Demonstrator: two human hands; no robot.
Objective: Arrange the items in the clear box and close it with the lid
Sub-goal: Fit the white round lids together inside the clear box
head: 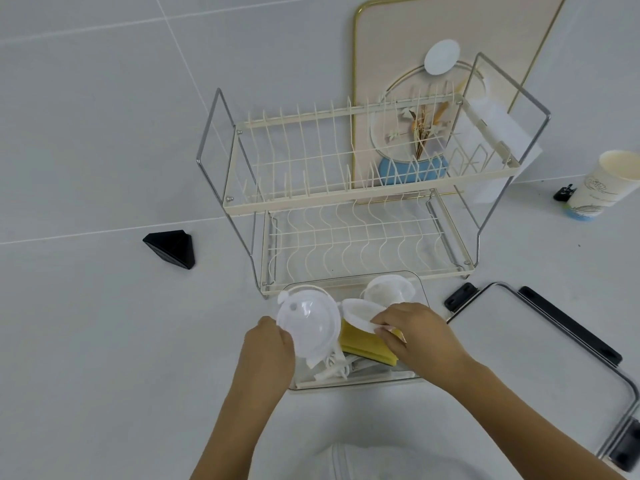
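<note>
The clear box stands on the white counter just in front of the dish rack. My left hand grips a translucent white dome-shaped part over the box's left side. My right hand pinches a white round pad above a yellow sponge lying in the box. A white funnel-shaped part sits at the box's far end, and white tubing lies at its near end. The box's lid, clear with black clips, rests flat to the right.
A cream two-tier wire dish rack stands behind the box, with a gold-framed board leaning on the wall behind it. A black wedge sits at the left. A paper cup and small black clip stand far right.
</note>
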